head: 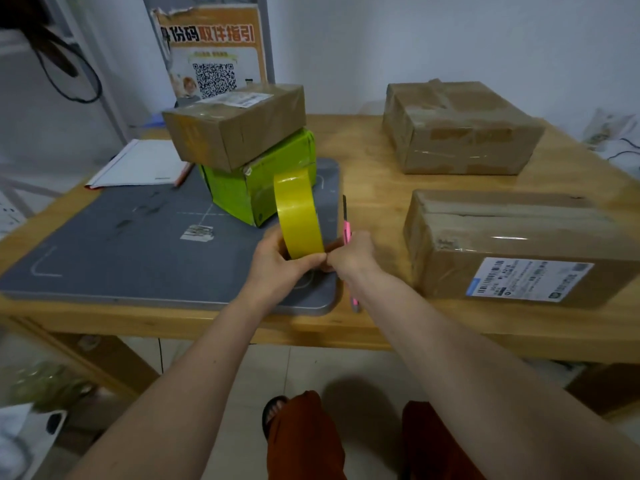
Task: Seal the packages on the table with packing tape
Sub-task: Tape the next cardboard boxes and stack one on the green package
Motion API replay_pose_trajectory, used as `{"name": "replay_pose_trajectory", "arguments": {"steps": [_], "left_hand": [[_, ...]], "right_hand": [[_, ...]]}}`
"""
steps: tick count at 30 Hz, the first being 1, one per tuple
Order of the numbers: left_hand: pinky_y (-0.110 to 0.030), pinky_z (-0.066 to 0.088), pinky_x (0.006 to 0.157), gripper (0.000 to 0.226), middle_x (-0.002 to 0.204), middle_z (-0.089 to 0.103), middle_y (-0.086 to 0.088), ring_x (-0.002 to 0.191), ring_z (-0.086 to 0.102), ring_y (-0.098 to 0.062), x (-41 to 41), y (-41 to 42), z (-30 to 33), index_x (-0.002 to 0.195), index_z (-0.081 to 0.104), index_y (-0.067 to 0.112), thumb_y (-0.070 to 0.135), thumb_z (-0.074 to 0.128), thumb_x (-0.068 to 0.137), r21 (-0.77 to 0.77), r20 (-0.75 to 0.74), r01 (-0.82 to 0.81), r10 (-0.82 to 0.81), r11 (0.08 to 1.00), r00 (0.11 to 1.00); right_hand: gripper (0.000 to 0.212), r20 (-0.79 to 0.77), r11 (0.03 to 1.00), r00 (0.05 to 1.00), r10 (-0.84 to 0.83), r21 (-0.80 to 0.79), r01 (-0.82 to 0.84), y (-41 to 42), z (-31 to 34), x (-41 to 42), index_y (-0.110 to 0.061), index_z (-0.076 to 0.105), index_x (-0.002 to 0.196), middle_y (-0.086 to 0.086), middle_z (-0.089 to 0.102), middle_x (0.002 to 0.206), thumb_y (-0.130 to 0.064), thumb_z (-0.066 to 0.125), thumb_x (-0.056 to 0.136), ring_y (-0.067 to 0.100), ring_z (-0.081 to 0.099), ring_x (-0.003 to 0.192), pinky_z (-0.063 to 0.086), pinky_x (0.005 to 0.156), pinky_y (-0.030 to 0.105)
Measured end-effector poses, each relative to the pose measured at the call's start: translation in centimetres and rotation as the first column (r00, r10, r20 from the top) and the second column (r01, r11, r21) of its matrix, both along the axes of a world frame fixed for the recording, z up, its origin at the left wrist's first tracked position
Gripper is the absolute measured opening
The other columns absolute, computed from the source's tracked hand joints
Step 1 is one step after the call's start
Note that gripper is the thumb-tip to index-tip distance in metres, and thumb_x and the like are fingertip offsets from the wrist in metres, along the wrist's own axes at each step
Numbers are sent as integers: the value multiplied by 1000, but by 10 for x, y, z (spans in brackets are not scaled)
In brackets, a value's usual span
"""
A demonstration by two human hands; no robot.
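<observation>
So the yellow tape roll (pixel 298 216) is up on edge, held just above the near right corner of the grey mat (pixel 138 244) on the desk (pixel 374 188). The left hand (pixel 277 259) has its grip wrapped round the bottom of the roll, thumb on the near side. The right hand (pixel 351 254) is pinching at the roll's lower right edge, looks like it's picking for the loose end, and it also has a pink box cutter (pixel 347 233) tucked in its grip, blade end pointing far and the tail sticking out near the wrist

My guess is the step here is getting the tape started. Tips: keep the left hand steady and turn the roll slowly so a fingernail catches the seam, then peel the end back straight so it doesn't split into a sliver. Watch that cutter while the fingers are busy; I can't tell if the blade is out

The closest package to tape is probably the brown box (pixel 512 244) with the shipping label, near right. Another brown box (pixel 460 128) sits far right, and a third brown box (pixel 235 123) is stacked on a green box (pixel 256 192) at the far side of the mat. A white notepad (pixel 142 164) lies far left
</observation>
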State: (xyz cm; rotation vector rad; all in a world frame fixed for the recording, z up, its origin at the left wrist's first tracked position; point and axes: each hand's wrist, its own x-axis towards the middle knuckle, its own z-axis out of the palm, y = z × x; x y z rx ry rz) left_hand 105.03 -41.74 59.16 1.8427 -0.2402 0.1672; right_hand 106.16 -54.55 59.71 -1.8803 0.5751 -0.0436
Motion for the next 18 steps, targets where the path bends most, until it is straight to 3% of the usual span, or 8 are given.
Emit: {"name": "replay_pose_trajectory", "arguments": {"steps": [3, 7, 9, 11, 13, 15, 18], "left_hand": [[-36, 51, 94, 54, 123, 61, -11, 113, 60, -22, 0, -2, -1, 103, 53, 37, 14, 88, 68, 60, 34, 2, -4, 998, 999], [-45, 51, 92, 52, 117, 65, -9, 110, 61, -25, 1, -2, -1, 107, 59, 26, 20, 90, 65, 161, 52, -27, 19, 987, 998], [-49, 51, 88, 47, 108, 69, -10, 103, 63, -27, 2, 3, -2, 101, 64, 19, 25, 91, 64, 237, 50, -57, 46, 970, 998], [-50, 51, 86, 47, 103, 70, -11, 99, 65, -28, 2, 6, -5, 102, 66, 12, 23, 92, 64, 261, 31, -74, 68, 962, 997], [-50, 51, 86, 46, 103, 70, -13, 100, 64, -30, 1, 5, -7, 103, 66, 10, 19, 90, 66, 279, 17, -93, 91, 956, 996], [-51, 49, 88, 45, 106, 68, -15, 103, 62, -34, -1, 1, -9, 104, 64, 9, 19, 89, 68, 320, 17, -124, 125, 939, 992], [-53, 45, 93, 40, 108, 67, -15, 106, 59, -36, -4, -6, -8, 104, 62, 16, 21, 85, 72, 387, 35, -163, 162, 908, 986]], "right_hand": [[32, -21, 995, 1000, -1, -99, -1, -2, 0, 2, -9, 52, 75, 14, 67, 94, -2, 83, 69, 29, 67, 91, 59, 78, 43], [49, -92, 995, 995, 49, -79, -57, -8, 7, 3, 4, 56, 109, 19, 65, 104, 4, 83, 67, 33, 67, 97, 60, 79, 43], [47, -137, 977, 985, 102, -171, -125, -9, 11, 3, 1, 60, 108, 13, 67, 89, -1, 84, 68, 23, 67, 89, 58, 62, 33], [41, -172, 954, 977, 123, -250, -164, -7, 16, 3, -9, 60, 100, 6, 62, 79, -6, 85, 67, 18, 62, 80, 48, 48, 26], [47, -182, 949, 974, 138, -259, -182, -9, 16, 3, -7, 61, 105, 9, 67, 94, -11, 88, 66, 21, 66, 89, 56, 63, 30], [68, -162, 945, 978, 134, -278, -175, -15, 13, 0, -4, 57, 119, 11, 65, 112, -22, 92, 64, 28, 63, 105, 53, 77, 32], [79, -192, 976, 969, 155, -123, -181, -23, 7, -11, -5, 46, 128, 13, 59, 113, -31, 90, 66, 30, 58, 108, 52, 87, 37]]}}
